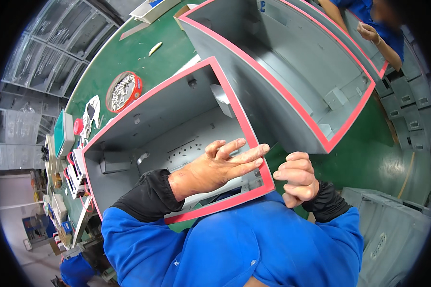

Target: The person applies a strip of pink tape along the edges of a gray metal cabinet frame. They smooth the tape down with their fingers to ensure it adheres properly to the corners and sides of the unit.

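A grey metal box [177, 119] with a red-pink rim lies open toward me on the green table. My left hand [220, 165] reaches across its opening, fingers stretched flat and apart, fingertips touching the rim's right edge. Just outside that corner my right hand [297, 179] is curled into a loose fist; whether it pinches something small I cannot tell. Both forearms wear black sleeves under blue work clothes.
A second, larger grey box [292, 81] with the same red rim lies behind and to the right. A round red tin of screws [123, 91] sits at the left, with small parts and tools along the table's left edge. Another person's hand [368, 32] works at top right. Grey cabinets [392, 229] stand at lower right.
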Tool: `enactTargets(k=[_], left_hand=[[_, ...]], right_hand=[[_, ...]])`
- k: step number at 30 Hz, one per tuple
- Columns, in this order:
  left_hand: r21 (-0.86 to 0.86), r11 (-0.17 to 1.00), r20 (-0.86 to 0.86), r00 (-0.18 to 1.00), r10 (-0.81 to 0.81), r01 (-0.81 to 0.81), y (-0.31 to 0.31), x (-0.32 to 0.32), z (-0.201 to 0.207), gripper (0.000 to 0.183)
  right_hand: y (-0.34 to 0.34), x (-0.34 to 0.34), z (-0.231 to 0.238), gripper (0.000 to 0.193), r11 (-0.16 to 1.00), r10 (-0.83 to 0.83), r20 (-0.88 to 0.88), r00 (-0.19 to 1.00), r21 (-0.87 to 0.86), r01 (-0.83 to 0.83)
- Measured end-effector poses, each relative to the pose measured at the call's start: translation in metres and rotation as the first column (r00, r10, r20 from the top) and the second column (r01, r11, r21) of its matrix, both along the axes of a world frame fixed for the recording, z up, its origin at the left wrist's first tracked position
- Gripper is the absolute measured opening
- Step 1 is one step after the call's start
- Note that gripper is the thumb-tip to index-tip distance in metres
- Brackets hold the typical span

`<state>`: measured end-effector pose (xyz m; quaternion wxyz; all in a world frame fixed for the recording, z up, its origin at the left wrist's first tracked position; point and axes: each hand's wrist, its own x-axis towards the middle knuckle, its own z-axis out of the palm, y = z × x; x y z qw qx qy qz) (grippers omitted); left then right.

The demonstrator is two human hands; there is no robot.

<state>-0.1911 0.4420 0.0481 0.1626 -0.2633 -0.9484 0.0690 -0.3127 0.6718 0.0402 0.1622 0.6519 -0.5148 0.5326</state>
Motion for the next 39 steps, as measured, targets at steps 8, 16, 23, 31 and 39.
enactTargets(k=[8, 16, 23, 31, 39], left_hand=[[-0.062, 0.998, -0.043, 0.999, 0.002, -0.005, 0.01, 0.002, 0.01, 0.059], [-0.222, 0.964, -0.13, 0.976, -0.176, 0.144, 0.018, -0.003, 0.018, 0.048], [-0.245, 0.914, 0.114, 0.945, -0.306, 0.325, 0.021, -0.009, 0.059, 0.054], [0.242, 0.89, -0.364, 0.886, -0.287, 0.387, -0.03, -0.008, 0.074, 0.058], [0.395, 0.919, -0.228, 0.969, 0.097, 0.001, -0.061, 0.056, 0.11, 0.054]], right_hand=[[0.029, 0.021, -0.031, 0.027, 0.989, -0.145, 0.26, 0.955, 0.046, 0.138], [0.034, 0.033, -0.033, 0.033, 0.985, -0.172, 0.297, 0.939, 0.032, 0.17], [0.028, 0.047, -0.033, 0.028, 0.978, -0.198, 0.351, 0.915, 0.005, 0.21], [0.014, 0.052, 0.003, 0.031, 0.969, -0.193, 0.123, 0.973, 0.181, 0.169], [0.064, 0.077, -0.016, 0.013, 0.971, -0.007, 0.133, 0.991, 0.237, -0.025]])
